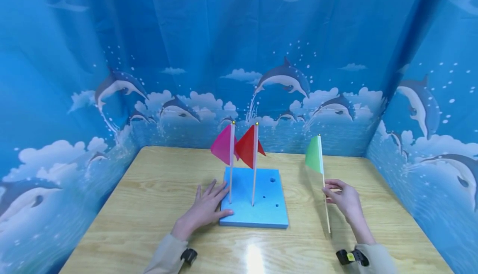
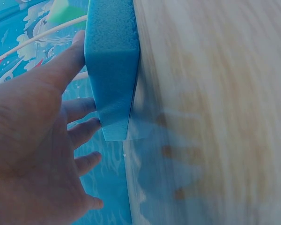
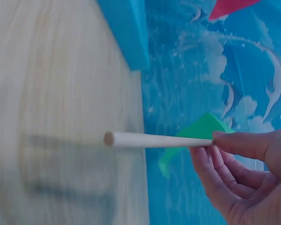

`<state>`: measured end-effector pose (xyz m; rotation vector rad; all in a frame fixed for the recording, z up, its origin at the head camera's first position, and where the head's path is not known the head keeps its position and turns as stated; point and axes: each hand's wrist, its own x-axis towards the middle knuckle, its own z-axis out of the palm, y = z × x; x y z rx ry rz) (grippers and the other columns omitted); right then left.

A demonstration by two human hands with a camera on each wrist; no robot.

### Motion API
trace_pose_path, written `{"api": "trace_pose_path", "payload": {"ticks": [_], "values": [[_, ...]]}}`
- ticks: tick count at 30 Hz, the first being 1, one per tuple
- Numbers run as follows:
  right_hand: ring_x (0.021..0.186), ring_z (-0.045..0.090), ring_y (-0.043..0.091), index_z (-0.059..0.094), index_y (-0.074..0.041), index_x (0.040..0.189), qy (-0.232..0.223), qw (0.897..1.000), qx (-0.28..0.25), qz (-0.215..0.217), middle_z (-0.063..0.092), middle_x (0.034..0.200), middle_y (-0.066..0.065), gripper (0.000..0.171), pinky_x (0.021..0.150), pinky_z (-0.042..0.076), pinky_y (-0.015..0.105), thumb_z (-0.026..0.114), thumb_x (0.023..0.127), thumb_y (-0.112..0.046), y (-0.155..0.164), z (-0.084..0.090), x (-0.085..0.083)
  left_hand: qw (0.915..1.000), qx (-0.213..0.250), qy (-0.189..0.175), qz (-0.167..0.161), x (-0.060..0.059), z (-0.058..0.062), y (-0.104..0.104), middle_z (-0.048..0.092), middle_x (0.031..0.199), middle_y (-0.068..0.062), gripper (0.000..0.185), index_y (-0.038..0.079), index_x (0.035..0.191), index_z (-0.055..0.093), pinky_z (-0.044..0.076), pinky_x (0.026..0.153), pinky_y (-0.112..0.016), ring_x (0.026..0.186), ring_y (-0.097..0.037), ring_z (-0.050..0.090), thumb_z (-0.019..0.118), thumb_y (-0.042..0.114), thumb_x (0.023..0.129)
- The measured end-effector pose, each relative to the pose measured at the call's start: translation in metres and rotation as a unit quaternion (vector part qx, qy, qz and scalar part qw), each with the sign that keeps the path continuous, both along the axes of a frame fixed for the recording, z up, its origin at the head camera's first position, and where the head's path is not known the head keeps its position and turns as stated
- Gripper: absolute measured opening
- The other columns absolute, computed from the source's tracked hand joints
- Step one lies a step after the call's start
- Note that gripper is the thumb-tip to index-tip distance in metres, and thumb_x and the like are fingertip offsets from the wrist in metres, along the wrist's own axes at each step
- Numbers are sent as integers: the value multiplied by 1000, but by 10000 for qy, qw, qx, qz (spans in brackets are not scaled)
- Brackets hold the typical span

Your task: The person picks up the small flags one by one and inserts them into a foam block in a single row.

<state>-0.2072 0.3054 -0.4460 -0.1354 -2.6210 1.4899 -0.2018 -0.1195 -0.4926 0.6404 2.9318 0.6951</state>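
Observation:
A blue foam block [image 1: 267,211] lies on the wooden table [image 1: 157,191], with a pink flag [image 1: 224,146] and a red flag [image 1: 247,146] standing upright in its holes. My left hand [image 1: 207,206] rests flat against the block's left edge, thumb on its front corner; the left wrist view shows straight fingers [image 2: 77,110] along the foam block [image 2: 113,61]. My right hand [image 1: 343,199] pinches the wooden stick of a green flag [image 1: 314,154], held upright to the right of the block. In the right wrist view the stick [image 3: 154,139] runs from my fingertips [image 3: 225,138].
Several empty holes [image 1: 272,180] show on the block's right part. Blue dolphin-print curtains [image 1: 261,58] wall the table at the back and on both sides. Bare tabletop lies left of the block and in front of it.

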Motion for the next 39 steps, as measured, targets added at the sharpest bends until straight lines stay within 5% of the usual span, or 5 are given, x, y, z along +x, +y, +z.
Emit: {"api": "trace_pose_path", "payload": {"ticks": [11,18,25,33,39], "values": [[72,67,0,58,15,128,749,9891,-1269,-40,69,96,9,36,68,61,23,67,95,2,-47,8,-15,10000,-29,-49,24,1,3,1,32,165,-7,83,17,157,41,2,116,-76,154,-42,14,68,59,90],[79,69,2,59,10,127,863,9801,-1787,5,73,105,14,35,73,62,25,68,95,0,-80,11,-22,10000,-25,-39,28,0,0,0,32,165,-6,84,17,157,41,2,116,-75,154,-41,14,68,59,90],[83,71,10,62,7,124,1230,9714,-2020,188,73,103,9,33,74,62,28,71,93,0,-108,7,-25,10000,-53,-33,23,0,0,1,32,165,-6,84,16,156,41,1,115,-76,154,-42,14,69,59,89],[81,71,13,62,10,118,1515,9662,-2027,496,71,105,28,31,72,63,30,73,90,4,-122,-3,-25,9999,-60,-123,78,2,3,2,31,166,-6,84,17,157,40,1,116,-75,154,-41,13,68,59,90],[80,71,11,64,7,115,1580,9661,-1960,565,71,104,29,27,73,63,31,73,90,2,-123,-7,-25,9999,-51,-120,74,1,2,2,31,165,-6,84,18,157,40,1,116,-75,154,-41,12,69,59,90]]}}
